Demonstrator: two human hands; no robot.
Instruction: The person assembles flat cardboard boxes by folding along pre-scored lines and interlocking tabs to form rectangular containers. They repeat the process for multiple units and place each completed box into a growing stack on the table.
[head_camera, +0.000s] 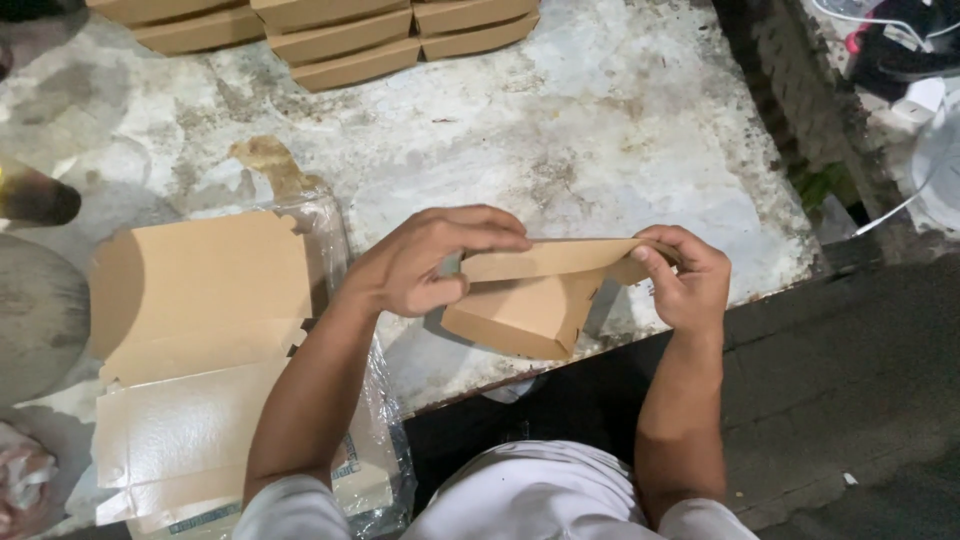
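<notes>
A brown cardboard box blank (530, 305), partly folded, is held over the near edge of a worn white table (560, 130). My left hand (425, 265) pinches the left end of its upper flap, fingers curled over the top. Gripping the right end of the same flap is my right hand (685, 280), thumb on the inside. The box's lower body hangs between both hands, tilted toward me.
A stack of flat cardboard blanks (200, 340) lies in clear plastic wrap at the left. Several folded brown boxes (340, 35) sit in rows along the table's far edge. Dark pavement (850, 400) lies to the right, with a grey rounded object (35, 310) at the far left.
</notes>
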